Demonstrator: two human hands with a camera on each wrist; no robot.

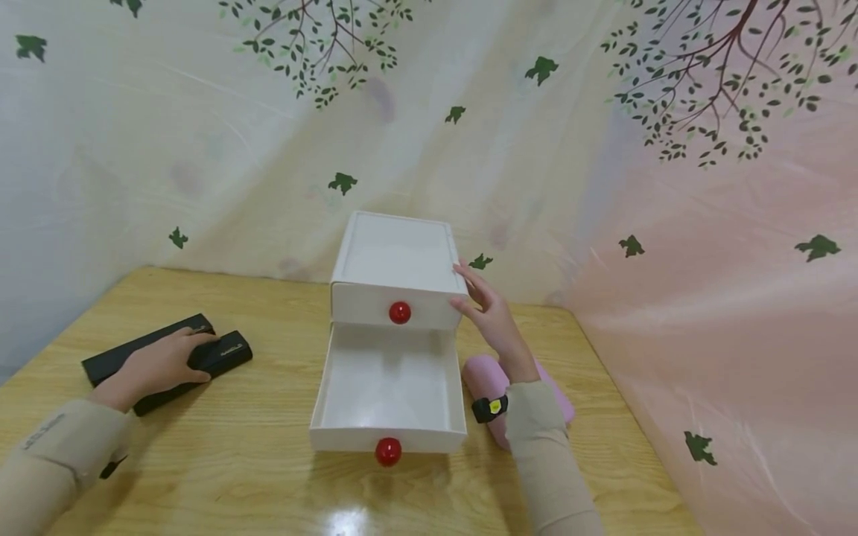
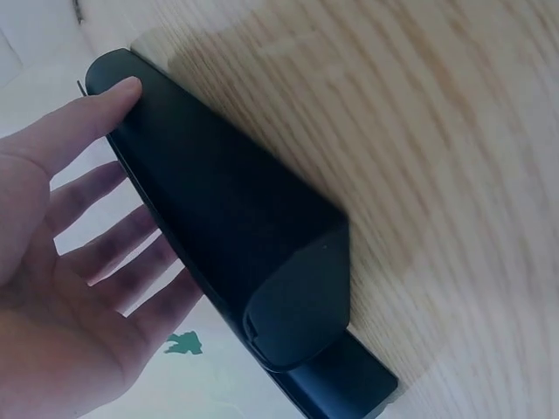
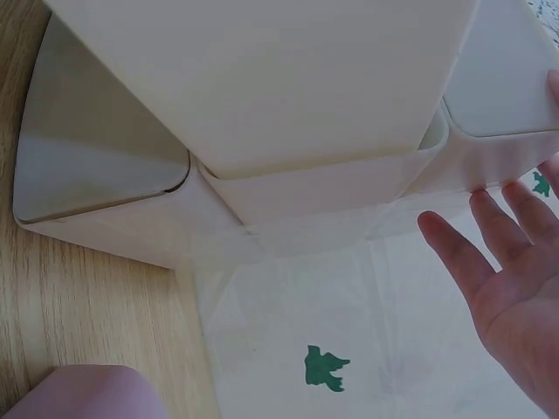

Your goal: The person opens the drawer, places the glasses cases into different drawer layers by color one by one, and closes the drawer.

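On the left of the tabletop in the head view, my left hand (image 1: pixel 157 366) lies over two long black cases that look like glasses cases. It grips the nearer case (image 1: pixel 228 356), thumb along the near face and fingers across the far edge, as the left wrist view also shows. The farther case (image 1: pixel 110 362) lies alongside. In the middle stands a white two-drawer box (image 1: pixel 402 249) with red knobs. Its lower drawer (image 1: pixel 385 387) is pulled out and has nothing in it; the upper drawer (image 1: pixel 362 304) is closed. My right hand (image 1: pixel 496 320), fingers extended, touches the box's upper right side.
A pink rounded object (image 1: pixel 485 376) lies right of the box, partly hidden by my right forearm. The wooden table (image 1: pixel 268 461) meets a pale curtain (image 1: pixel 268 186) printed with leaves and branches at the back and right.
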